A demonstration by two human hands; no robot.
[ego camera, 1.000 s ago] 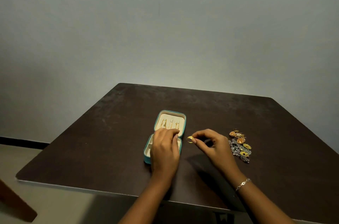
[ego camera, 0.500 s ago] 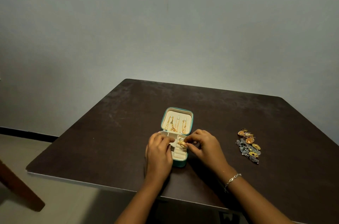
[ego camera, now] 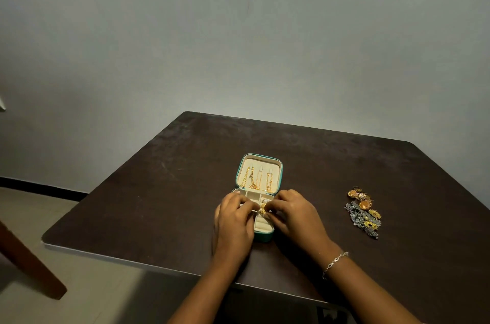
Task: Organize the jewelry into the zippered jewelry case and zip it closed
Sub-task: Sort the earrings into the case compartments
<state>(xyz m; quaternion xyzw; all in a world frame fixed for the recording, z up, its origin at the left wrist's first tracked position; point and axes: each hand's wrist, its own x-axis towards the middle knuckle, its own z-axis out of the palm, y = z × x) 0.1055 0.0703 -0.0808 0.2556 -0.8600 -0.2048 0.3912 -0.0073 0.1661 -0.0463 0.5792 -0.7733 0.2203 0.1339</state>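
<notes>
At the near edge of the dark worktop, two bare forearms reach in, the right wrist wearing a thin silver bracelet. Just beyond, both hands meet over the open teal jewelry case, which sits near the middle of the worktop. The right hand pinches a small gold piece between its fingertips above the cream tray. The left hand covers the tray's left side with its fingers curled toward that piece; whether it grips it I cannot tell. Behind them the lid stands open, with gold chains hanging inside. Well apart to the right lies a pile of loose jewelry. A grey wall rises behind.
</notes>
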